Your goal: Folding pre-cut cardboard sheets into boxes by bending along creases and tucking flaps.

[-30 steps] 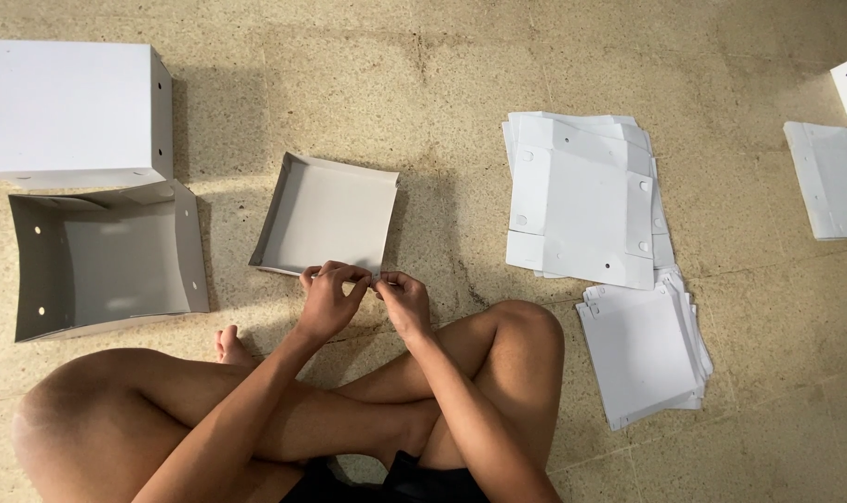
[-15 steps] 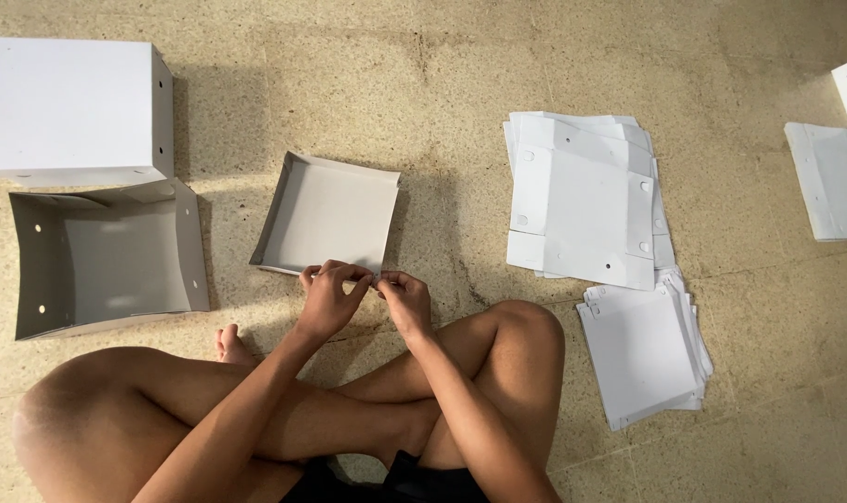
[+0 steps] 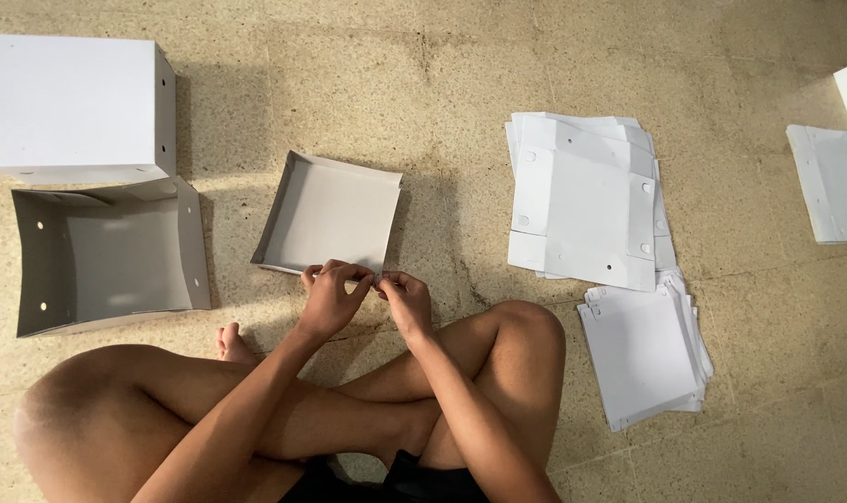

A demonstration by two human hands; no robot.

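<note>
I sit cross-legged on a speckled stone floor. A shallow grey cardboard tray (image 3: pixel 330 210) with folded-up sides lies in front of my legs. My left hand (image 3: pixel 328 298) and my right hand (image 3: pixel 405 300) meet at the tray's near right corner, and the fingers of both pinch its near edge. The corner itself is hidden under my fingertips.
An open grey box (image 3: pixel 107 256) lies on its side at the left, with a closed white box (image 3: pixel 74 107) behind it. Two stacks of flat white cardboard sheets (image 3: pixel 586 200) (image 3: pixel 647 354) lie at the right. More white sheets (image 3: pixel 833 182) lie at the far right edge.
</note>
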